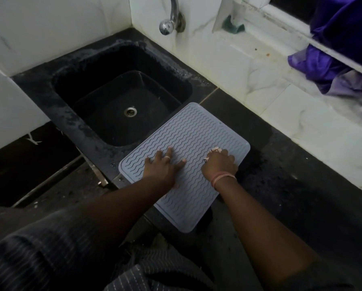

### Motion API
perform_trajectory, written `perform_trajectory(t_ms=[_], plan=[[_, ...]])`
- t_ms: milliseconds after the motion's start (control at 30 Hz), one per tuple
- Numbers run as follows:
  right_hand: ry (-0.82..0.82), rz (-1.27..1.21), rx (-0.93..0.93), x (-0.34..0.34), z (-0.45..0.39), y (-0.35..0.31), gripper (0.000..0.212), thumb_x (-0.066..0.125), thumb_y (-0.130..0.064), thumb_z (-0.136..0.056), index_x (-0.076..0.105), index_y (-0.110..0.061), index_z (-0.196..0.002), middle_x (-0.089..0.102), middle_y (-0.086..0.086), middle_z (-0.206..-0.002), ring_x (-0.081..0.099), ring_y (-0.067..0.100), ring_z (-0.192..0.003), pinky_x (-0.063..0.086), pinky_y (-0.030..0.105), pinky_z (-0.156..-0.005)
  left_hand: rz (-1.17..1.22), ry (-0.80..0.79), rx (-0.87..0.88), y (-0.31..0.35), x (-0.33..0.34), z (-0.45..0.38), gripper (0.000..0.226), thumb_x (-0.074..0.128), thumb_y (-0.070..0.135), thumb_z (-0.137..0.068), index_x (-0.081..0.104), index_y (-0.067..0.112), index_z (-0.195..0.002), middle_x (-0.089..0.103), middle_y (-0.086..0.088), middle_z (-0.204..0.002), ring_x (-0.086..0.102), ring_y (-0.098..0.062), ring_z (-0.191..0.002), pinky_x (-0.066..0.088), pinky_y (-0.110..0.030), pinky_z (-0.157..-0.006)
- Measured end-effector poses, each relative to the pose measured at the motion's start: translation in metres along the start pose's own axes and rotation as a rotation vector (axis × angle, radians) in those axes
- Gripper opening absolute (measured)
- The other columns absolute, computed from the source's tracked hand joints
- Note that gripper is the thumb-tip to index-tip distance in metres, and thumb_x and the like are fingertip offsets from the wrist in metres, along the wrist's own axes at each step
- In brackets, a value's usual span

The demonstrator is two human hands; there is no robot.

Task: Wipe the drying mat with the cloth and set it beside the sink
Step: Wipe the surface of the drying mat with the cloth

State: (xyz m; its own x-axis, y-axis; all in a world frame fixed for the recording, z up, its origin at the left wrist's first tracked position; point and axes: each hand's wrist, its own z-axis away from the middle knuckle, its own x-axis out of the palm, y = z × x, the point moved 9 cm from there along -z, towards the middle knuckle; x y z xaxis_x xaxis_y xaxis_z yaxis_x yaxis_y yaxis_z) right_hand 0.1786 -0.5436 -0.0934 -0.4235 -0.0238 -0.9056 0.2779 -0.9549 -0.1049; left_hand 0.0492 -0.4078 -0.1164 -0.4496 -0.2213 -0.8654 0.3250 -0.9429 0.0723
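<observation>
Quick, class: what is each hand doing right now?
Left hand: open, fingers spread flat on the mat.
Right hand: fingers curled round a small cloth, pressing it on the mat.

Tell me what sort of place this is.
Most likely a home kitchen counter or wash area. A dark sink is set into a black countertop, a metal tap comes out of the tiled wall above it, and a grey ridged drying mat lies beside the sink.

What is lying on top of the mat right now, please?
Both hands: the left hand rests flat with fingers spread; the right hand is curled over a small pale cloth, mostly hidden beneath it. The rest of the mat shows bare ridges.
</observation>
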Motion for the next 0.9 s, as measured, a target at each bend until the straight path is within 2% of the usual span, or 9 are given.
perform_trajectory(t_ms=[233,433,500,600,733,900], plan=[[-0.021,0.017,0.0,0.03,0.048,-0.018,0.048,0.06,-0.038,-0.095,0.055,-0.023,-0.14,0.043,0.009,-0.144,0.041,0.037,-0.131,0.044,0.054,-0.104,-0.007,-0.004,0.014,0.0,-0.002,0.0,0.097,0.068,0.058,-0.089,0.002,0.049,-0.16,-0.014,-0.009,-0.171,-0.003,-0.042,-0.156,0.027,-0.067,-0.116],[0.017,-0.001,0.006,0.037,0.075,-0.026,0.043,0.06,-0.034,-0.094,0.055,-0.025,-0.136,0.043,0.01,-0.142,0.041,0.038,-0.13,0.041,0.055,-0.106,-0.045,-0.09,0.068,-0.001,-0.003,0.002,0.103,0.069,0.055,-0.09,-0.006,0.047,-0.161,-0.02,-0.01,-0.17,-0.008,-0.043,-0.156,0.024,-0.066,-0.119],[0.012,-0.058,0.029,0.036,0.077,-0.024,0.043,0.062,-0.031,-0.093,0.055,-0.024,-0.135,0.043,0.011,-0.141,0.04,0.038,-0.13,0.039,0.055,-0.108,-0.043,-0.111,0.125,-0.004,-0.003,0.006,0.103,0.072,0.05,-0.09,-0.002,0.045,-0.162,-0.017,-0.01,-0.171,-0.007,-0.043,-0.156,0.024,-0.065,-0.119],[0.005,-0.103,0.068,0.035,0.075,-0.024,0.046,0.063,-0.029,-0.093,0.053,-0.022,-0.137,0.044,0.011,-0.142,0.04,0.039,-0.132,0.038,0.057,-0.109,-0.106,-0.074,0.197,-0.012,0.003,0.023,0.1,0.075,0.042,-0.089,0.006,0.042,-0.162,-0.01,-0.009,-0.172,0.001,-0.04,-0.157,0.028,-0.06,-0.119],[-0.022,-0.087,0.086,0.04,0.077,-0.027,0.052,0.061,-0.029,-0.094,0.049,-0.021,-0.144,0.041,0.012,-0.145,0.037,0.039,-0.134,0.036,0.058,-0.111,-0.09,-0.061,0.218,-0.022,0.018,0.039,0.098,0.07,0.039,-0.092,0.001,0.044,-0.162,-0.013,-0.006,-0.172,-0.004,-0.038,-0.158,0.023,-0.057,-0.122],[-0.025,-0.018,0.076,0.05,0.098,-0.036,0.05,0.061,-0.029,-0.094,0.051,-0.02,-0.142,0.041,0.012,-0.143,0.038,0.039,-0.133,0.037,0.058,-0.11,-0.083,-0.065,0.198,-0.02,0.017,0.037,0.095,0.069,0.038,-0.094,0.002,0.044,-0.162,-0.012,-0.006,-0.172,-0.004,-0.037,-0.158,0.028,-0.056,-0.119]])
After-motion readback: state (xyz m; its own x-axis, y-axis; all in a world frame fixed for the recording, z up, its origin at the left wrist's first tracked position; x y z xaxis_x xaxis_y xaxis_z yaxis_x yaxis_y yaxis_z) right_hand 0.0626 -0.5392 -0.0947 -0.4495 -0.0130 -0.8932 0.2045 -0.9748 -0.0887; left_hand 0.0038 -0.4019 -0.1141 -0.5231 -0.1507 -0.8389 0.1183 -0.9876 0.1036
